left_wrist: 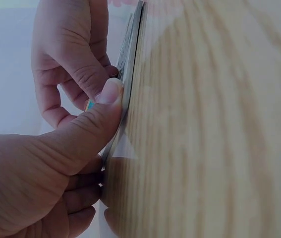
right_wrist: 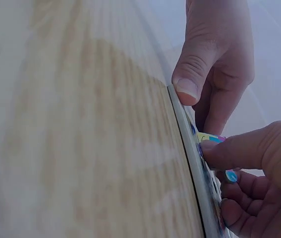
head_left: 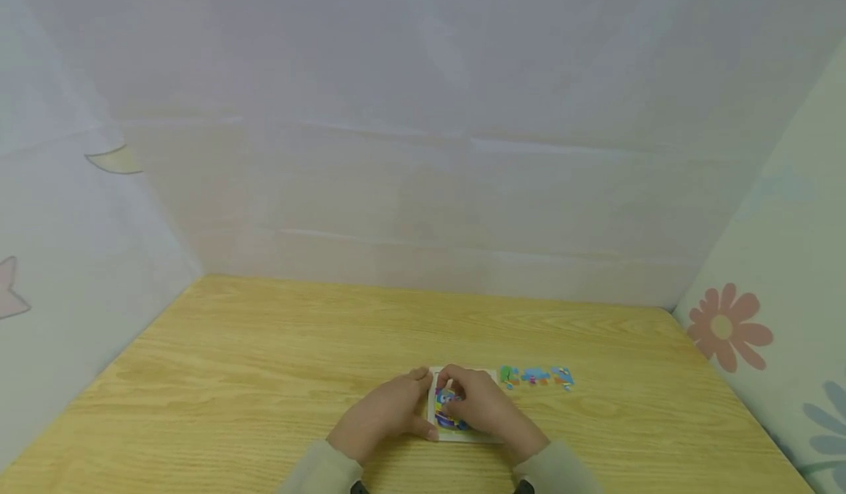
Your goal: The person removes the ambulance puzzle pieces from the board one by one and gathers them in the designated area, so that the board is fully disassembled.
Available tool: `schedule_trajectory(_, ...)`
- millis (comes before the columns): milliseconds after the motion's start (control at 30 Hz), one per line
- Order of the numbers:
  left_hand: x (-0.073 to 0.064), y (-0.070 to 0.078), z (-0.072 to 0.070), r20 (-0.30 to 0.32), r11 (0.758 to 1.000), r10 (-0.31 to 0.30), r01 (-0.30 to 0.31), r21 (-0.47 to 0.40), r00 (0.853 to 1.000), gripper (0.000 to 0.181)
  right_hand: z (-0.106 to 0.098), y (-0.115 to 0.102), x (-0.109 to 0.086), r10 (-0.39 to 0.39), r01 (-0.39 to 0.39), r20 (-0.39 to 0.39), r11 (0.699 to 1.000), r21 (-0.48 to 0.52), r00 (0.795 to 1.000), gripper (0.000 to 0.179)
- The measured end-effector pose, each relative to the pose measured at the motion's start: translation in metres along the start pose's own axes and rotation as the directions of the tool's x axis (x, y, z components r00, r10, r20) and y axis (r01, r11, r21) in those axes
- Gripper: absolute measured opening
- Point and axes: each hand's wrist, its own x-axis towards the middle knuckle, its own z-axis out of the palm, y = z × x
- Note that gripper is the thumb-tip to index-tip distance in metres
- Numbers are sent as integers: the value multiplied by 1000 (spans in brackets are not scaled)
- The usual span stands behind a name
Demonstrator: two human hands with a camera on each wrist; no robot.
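A jigsaw board (head_left: 463,437) with a pale frame and a colourful cartoon picture lies flat on the table between both hands. My left hand (head_left: 386,412) holds its left side, thumb at the near corner and fingers toward the far one. Over the board, my right hand (head_left: 485,404) pinches a small puzzle piece (right_wrist: 212,138), yellow, blue and pink at its edge, which stands tilted up from the picture in the right wrist view. A bit of blue (right_wrist: 231,176) also shows by the curled fingers. The right hand covers much of the board's right half.
Just right of the board, several loose puzzle pieces (head_left: 537,376) in green, blue and orange lie in a row on the wooden table (head_left: 264,376). Pale cloth walls (head_left: 423,186) stand behind and at both sides.
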Motion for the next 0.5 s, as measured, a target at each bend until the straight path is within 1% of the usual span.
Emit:
schedule_trajectory(133, 0, 0, -1, 2, 1000, -2, 2, 1, 1000, 90, 2, 3, 1, 2, -2, -9, 1000, 5, 1000, 22)
schedule_trajectory(267, -1, 1, 0, 1, 1000, 4, -4, 3, 1000, 90, 2, 9, 0, -11, 13, -54, 999, 47, 998, 19)
schedule_trajectory(333, -1, 1, 0, 1, 1000, 6, -6, 4, 1000, 90, 2, 11, -1, -5, 12, -75, 995, 94, 997, 19)
schedule_trajectory(400, -1, 1, 0, -2, 1000, 5, -5, 4, 1000, 90, 0, 14, -2, 18, -5, -83, 988, 155, 996, 22)
schedule_trajectory(500, -1, 1, -1, -10, 1000, 10, -10, 5, 1000, 90, -2, 17, -2, 83, -60, -78, 964, 261, 993, 27)
